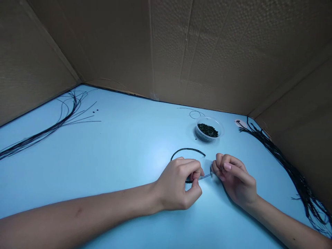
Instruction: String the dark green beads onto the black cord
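Cardboard walls [166,45], brown, enclosing the rear and both sides. Worktop [124,138], light blue, bearing all items below. Dark strand bundle [46,131], fanned at its far end, on the left side, well apart from the hands. Beaded strand bundle [285,160], black, along the right wall, beyond the right hand. Left hand [178,183], thumb and forefinger pinching the beaded strand where the bare thread begins. Right hand [236,180], fingers curled, thumb and forefinger pinching the thread's other end. Beaded strand [186,149], dark, arching from behind the left hand, its free tip just beyond the knuckles; the left hand hides its middle. Clear tub [203,137], part-filled with dark beads [208,130], beyond both hands. Pale disc [241,123], beside the right-hand bundle. Bare thread [206,176], stretched straight between the hands. Loose thread [195,110], looped, behind the tub. Two black specks [97,110], near the fanned ends.
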Demonstrator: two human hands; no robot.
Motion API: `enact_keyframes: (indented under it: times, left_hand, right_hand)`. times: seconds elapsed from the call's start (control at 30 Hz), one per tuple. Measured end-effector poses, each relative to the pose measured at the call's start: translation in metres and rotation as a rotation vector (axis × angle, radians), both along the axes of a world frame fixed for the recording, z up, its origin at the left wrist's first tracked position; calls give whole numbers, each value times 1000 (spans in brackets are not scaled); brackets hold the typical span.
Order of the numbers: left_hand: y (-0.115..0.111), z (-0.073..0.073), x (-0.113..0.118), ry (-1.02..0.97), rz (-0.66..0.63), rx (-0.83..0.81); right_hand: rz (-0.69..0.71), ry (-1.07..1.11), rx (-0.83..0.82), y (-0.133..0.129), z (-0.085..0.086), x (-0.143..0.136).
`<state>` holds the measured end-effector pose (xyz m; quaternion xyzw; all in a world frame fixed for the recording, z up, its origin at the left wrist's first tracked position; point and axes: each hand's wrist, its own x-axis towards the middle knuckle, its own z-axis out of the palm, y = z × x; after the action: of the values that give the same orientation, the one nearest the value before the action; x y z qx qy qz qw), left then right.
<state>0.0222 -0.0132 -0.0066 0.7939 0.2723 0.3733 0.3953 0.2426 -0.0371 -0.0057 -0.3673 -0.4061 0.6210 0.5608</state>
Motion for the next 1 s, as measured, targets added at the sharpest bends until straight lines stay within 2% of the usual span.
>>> enact_keyframes:
  times: [0.23,0.37,0.47,0.57,0.7,1.0]
  left_hand:
    - [1,-5,0,47,114,12]
    - [3,-4,-1,156,180,44]
    - [2,-1,-1,138,144,99]
    - [0,0,0,65,74,130]
    - [0,-2,1,13,2,155]
    - [0,-1,1,13,-19,117]
  right_hand:
    - [-72,12,4,1,-3,1]
    - [-92,-274,114,-3,-8,1]
    - [-83,-546,256,-8,-6,0]
    - [-59,-684,383,-12,-3,-1]
    - [-16,-744,451,-15,0,-4]
    - [22,-794,529,-15,-2,-5]
